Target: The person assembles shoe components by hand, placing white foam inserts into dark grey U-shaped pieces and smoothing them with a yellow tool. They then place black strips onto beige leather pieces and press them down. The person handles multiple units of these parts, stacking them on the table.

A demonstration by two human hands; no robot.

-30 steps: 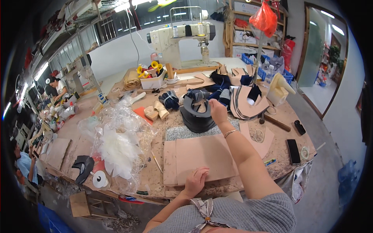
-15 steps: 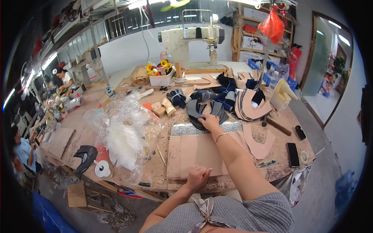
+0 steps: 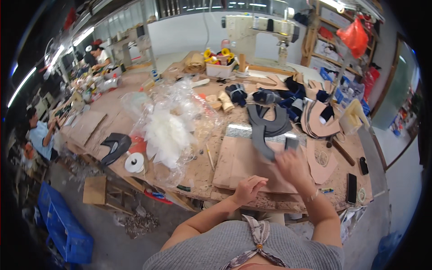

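My right hand (image 3: 291, 168), blurred by motion, grips a dark grey U-shaped piece (image 3: 260, 139), seemingly a shoe upper part. One arm of this piece reaches up over the far edge of the beige sheets (image 3: 238, 164). Behind it lies a stack of similar dark grey curved pieces (image 3: 280, 123). My left hand (image 3: 249, 189) hovers at the near edge of the beige sheets, fingers curled together and nothing visible in them. A shiny speckled slab (image 3: 240, 131) shows beyond the sheets.
Crumpled clear plastic with white pieces (image 3: 166, 135) covers the table's middle left. A white spool (image 3: 134, 162) and another dark upper piece (image 3: 116, 146) lie at the near left edge. To the right are a hammer (image 3: 344, 153) and a phone (image 3: 352, 188). Two people work at far left.
My right hand has drawn back from the stack toward me, bringing a dark grey piece with it. The left hand has shifted slightly, its fingers now pointing right. The whole view has turned left.
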